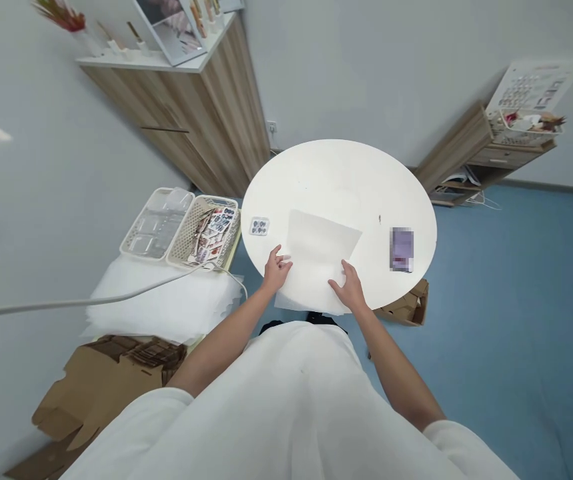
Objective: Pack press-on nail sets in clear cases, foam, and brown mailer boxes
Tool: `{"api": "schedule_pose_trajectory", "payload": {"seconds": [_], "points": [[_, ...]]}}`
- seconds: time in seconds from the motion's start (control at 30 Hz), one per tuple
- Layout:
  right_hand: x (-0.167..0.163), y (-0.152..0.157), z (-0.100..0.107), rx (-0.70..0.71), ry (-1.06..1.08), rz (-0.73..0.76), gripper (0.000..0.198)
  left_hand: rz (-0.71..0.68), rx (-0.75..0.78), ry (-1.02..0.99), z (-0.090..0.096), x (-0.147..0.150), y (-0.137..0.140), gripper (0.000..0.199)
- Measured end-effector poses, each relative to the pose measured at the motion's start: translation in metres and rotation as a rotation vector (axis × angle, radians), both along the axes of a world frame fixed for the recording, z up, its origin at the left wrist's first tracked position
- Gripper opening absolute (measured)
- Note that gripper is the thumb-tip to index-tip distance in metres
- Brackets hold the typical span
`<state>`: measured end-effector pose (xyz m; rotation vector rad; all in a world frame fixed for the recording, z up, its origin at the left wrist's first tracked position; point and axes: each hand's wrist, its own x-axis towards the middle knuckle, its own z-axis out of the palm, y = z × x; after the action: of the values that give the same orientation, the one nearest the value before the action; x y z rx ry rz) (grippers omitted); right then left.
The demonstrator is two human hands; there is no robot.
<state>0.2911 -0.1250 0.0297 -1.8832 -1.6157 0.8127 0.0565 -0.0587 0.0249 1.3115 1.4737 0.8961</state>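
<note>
A thin, whitish, see-through sheet (319, 243) lies on the white oval table (336, 163), its lower edge hanging over the near rim. My left hand (276, 270) is at the sheet's left edge, fingers bent but apart. At the right edge is my right hand (350, 288), thumb and fingers spread in a C shape. Neither hand has a visible grip on the sheet, though contact is hard to make out. Left of the sheet sits a small clear case (259, 226) with several dark pieces in it. Toward the table's right rim lies a blurred purple packet (401, 249).
Beside the table on the left are a basket of printed cards (213, 233), a basket of clear boxes (153, 227) and a stack of white sheets (166, 293). A pale cable (136, 291) crosses there. Cardboard (99, 387) is lower left; an open carton (409, 307) stands right.
</note>
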Motion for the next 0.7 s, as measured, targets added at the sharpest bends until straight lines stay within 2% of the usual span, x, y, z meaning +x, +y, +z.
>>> {"api": "schedule_pose_trajectory", "payload": {"seconds": [0.1, 0.2, 0.43, 0.57, 0.7], "points": [[0.018, 0.005, -0.01, -0.054, -0.049, -0.025, 0.074, -0.034, -0.059, 0.013, -0.006, 0.022, 0.007, 0.074], [0.031, 0.01, -0.019, -0.108, -0.152, -0.019, 0.075, -0.029, -0.083, 0.106, -0.011, 0.039, 0.012, 0.075], [0.036, 0.014, -0.037, -0.185, -0.373, 0.051, 0.075, 0.019, -0.078, 0.314, -0.024, 0.061, 0.026, 0.076], [0.033, 0.011, -0.035, -0.211, -0.437, 0.049, 0.071, -0.024, -0.038, 0.426, -0.031, 0.063, 0.031, 0.074], [0.031, -0.005, -0.027, -0.179, -0.467, 0.062, 0.064, -0.084, 0.074, 0.644, -0.028, 0.062, 0.016, 0.066]]}}
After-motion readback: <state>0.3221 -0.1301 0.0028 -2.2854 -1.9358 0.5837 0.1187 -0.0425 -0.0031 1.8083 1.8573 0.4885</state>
